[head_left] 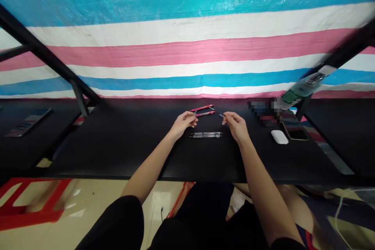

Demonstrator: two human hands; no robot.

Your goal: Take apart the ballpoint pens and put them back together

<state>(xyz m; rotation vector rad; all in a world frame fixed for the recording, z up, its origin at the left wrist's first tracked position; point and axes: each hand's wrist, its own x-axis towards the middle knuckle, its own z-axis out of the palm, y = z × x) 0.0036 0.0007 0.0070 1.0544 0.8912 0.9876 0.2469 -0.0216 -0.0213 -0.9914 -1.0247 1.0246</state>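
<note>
My right hand (236, 125) pinches a thin dark pen (217, 110), whose far end points left toward two red pens. My left hand (186, 121) is closed at the fingertips beside those red pens. A small greyish bit shows at its fingertips, too small to name. The upper red pen (202, 108) and the lower red pen (206, 113) lie on the black tabletop (117, 144), their left ends partly behind my left hand. Between my hands and nearer to me, a pair of clear-and-grey pens (206, 135) rests side by side.
To the right are a white earbud case (279, 137), a phone (295, 129) and a tilted plastic bottle (306, 88). Black metal bars (55, 60) slant up at both sides. A striped sheet (187, 54) hangs behind. A red stool (32, 203) stands at lower left.
</note>
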